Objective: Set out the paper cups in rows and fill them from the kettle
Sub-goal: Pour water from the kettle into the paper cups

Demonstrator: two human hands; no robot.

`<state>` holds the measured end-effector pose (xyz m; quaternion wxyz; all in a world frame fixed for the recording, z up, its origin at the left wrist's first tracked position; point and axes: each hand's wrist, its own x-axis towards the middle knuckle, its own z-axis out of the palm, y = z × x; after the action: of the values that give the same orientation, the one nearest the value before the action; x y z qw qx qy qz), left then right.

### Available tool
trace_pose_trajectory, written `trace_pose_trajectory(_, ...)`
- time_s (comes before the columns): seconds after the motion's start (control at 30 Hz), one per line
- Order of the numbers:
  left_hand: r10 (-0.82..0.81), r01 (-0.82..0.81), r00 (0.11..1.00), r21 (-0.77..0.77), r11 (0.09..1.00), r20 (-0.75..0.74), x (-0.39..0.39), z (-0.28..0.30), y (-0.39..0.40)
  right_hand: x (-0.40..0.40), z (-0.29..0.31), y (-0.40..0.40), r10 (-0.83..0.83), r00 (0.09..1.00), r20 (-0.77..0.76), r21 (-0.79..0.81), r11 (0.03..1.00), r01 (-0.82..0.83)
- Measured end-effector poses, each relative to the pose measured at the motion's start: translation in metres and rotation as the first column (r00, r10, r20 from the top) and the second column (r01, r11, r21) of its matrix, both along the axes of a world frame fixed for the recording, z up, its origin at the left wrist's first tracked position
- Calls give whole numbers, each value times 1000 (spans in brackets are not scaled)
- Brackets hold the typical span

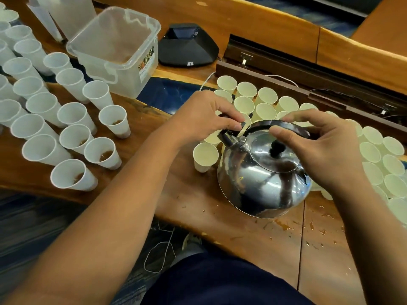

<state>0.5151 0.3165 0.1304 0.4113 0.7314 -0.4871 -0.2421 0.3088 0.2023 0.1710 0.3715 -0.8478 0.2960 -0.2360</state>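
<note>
A shiny steel kettle (262, 181) with a black handle and lid knob stands on the wooden table (198, 208), spout pointing far-left. My left hand (204, 117) pinches the black spout cap lever at the front end of the handle. My right hand (319, 146) hovers over the lid, with its fingers curled around the rear of the handle. Several pale paper cups (244, 104) stand in rows behind and to the right of the kettle. One cup (205, 156) stands just under the spout.
Several taller white plastic cups (74, 115) stand in rows on the left, some with brown liquid. A clear plastic tub (119, 51) and a black device (187, 47) sit at the back. Spilled drops mark the table's near edge (308, 230).
</note>
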Motion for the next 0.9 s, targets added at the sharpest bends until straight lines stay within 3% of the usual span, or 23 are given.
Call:
trace_pose_trajectory(0.47, 35, -36, 998, -23, 999, -44, -2, -11, 14, 4, -3, 22, -62, 998, 1, 80, 995, 62)
trace_pose_trajectory(0.9, 59, -62, 994, -35, 997, -87, 1, -12, 14, 12, 5, 23, -56, 997, -54, 47, 997, 58)
